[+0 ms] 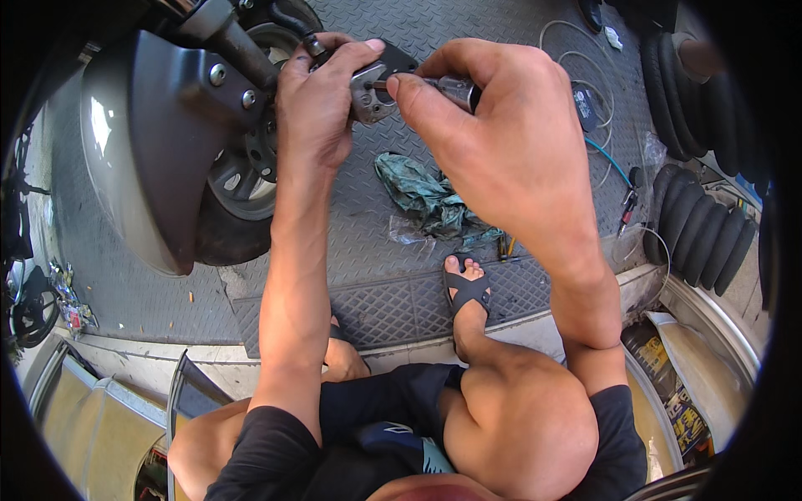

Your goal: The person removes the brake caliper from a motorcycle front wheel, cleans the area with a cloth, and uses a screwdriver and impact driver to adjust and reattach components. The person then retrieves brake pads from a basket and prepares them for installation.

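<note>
My left hand (316,108) is wrapped round a grey metal brake caliper (364,102), beside the front wheel (242,188) of a motorbike. A dark hose fitting stands at the fingers of that hand. My right hand (510,125) grips a screwdriver (454,90) with a shiny, rounded handle. Its thin shaft points left, with the tip at the caliper's face; my thumb lies along the shaft. Whether the tip sits in a hole, I cannot tell. Part of the handle is hidden behind my fingers.
The motorbike's grey fender (125,150) stands close on the left. A crumpled green rag (418,192) lies on the diamond-plate floor (351,225), near clear plastic. Tyres (702,234) are stacked at the right, next to a blue air hose (610,157). My sandalled foot (468,284) rests on a ribbed mat.
</note>
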